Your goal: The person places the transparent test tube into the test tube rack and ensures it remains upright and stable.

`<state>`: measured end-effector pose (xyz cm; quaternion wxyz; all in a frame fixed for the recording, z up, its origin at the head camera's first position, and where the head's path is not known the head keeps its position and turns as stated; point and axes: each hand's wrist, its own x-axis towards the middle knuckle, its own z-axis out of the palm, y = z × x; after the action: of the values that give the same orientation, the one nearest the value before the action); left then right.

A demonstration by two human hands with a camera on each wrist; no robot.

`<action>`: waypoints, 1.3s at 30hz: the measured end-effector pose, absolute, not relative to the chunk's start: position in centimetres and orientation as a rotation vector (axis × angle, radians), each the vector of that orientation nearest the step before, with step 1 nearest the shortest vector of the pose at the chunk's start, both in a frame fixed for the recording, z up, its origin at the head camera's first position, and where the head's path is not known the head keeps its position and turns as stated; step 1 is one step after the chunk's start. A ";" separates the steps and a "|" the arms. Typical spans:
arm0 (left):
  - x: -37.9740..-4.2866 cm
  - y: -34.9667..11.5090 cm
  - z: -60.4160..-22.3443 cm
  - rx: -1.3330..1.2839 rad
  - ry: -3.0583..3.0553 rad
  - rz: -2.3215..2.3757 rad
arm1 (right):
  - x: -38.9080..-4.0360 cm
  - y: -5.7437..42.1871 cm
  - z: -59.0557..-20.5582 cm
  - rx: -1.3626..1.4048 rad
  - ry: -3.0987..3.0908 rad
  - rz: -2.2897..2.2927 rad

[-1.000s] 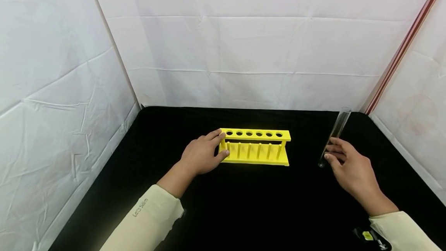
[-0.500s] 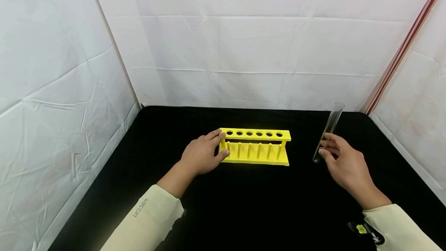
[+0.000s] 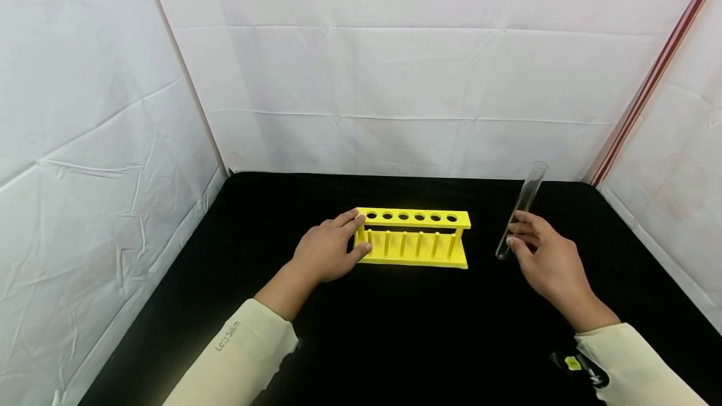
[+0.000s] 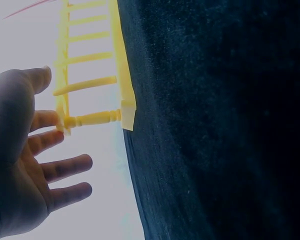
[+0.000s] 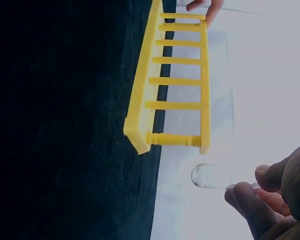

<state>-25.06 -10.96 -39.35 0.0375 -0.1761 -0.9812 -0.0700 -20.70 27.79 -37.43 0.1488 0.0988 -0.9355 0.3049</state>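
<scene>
I see L hand (image 3: 329,249), splayed, touching test-tube rack (image 3: 410,250), ctr; R hand (image 3: 546,262) pinching test tube (image 3: 528,194), mid-rt; slack pinch could drop it.

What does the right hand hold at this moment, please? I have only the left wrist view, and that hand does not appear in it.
Observer: The right hand pinches a transparent test tube.
Operator: Thank you. Does this tube stand on the black tabletop?
Observer: No, the right wrist view shows its rounded bottom held above the tabletop.
Operator: My picture cuts off the far end of the yellow test tube rack. Is there any tube in it?
Observer: No, the head view shows all six holes without a tube.
</scene>
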 end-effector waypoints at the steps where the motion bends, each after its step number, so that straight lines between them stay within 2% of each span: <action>1: -25.1 -11.0 -39.3 -0.542 -3.012 -0.216 | -20.7 27.7 -37.4 0.285 -2.693 0.883; 39: -25.0 -11.0 -39.5 -0.540 -3.004 -0.228 | -22.3 24.7 -36.3 0.280 -2.687 0.872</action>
<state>-25.00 -10.98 -39.54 0.0407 -0.1764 -0.9806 -0.0745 -22.35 24.69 -36.29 0.1507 0.0976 -0.9357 0.3038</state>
